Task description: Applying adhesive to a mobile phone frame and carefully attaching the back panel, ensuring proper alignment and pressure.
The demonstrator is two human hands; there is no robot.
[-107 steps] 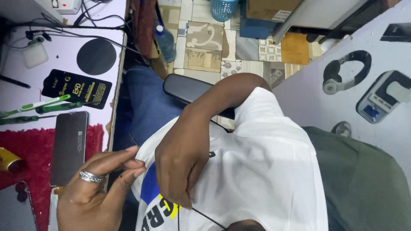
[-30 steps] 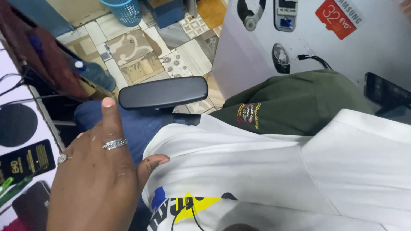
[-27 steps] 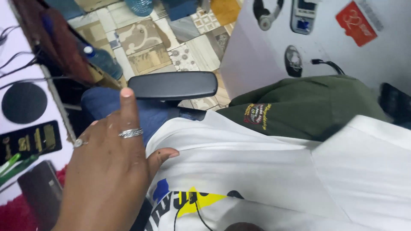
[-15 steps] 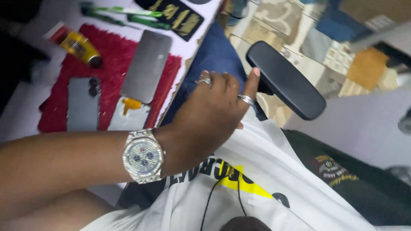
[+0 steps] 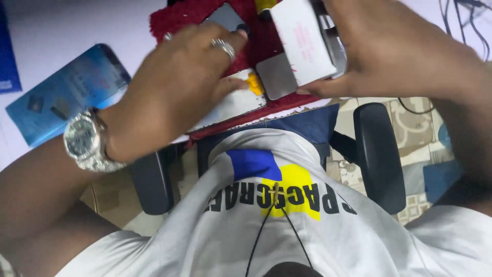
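Observation:
My left hand (image 5: 174, 87), with a silver watch and rings, lies palm down on a red mat (image 5: 266, 38) at the desk's near edge. Its fingertips touch a dark phone (image 5: 225, 15), and a pale flat device (image 5: 233, 105) shows under its palm beside a small yellow piece (image 5: 253, 82). My right hand (image 5: 394, 51) holds a white box (image 5: 302, 41) over the mat. A grey flat slab (image 5: 279, 77) sticks out under the box, against my thumb. I cannot tell whether the slab is gripped too.
A blue packet (image 5: 61, 92) lies on the white desk (image 5: 41, 31) to the left. Black chair armrests (image 5: 376, 154) stand on both sides of my lap. Cables (image 5: 461, 20) run at the top right, and patterned floor tiles (image 5: 415, 128) show at the right.
The view has swung from the floor and armrest to the desk. My left hand moved onto the red mat. My right hand has come into view holding the white box.

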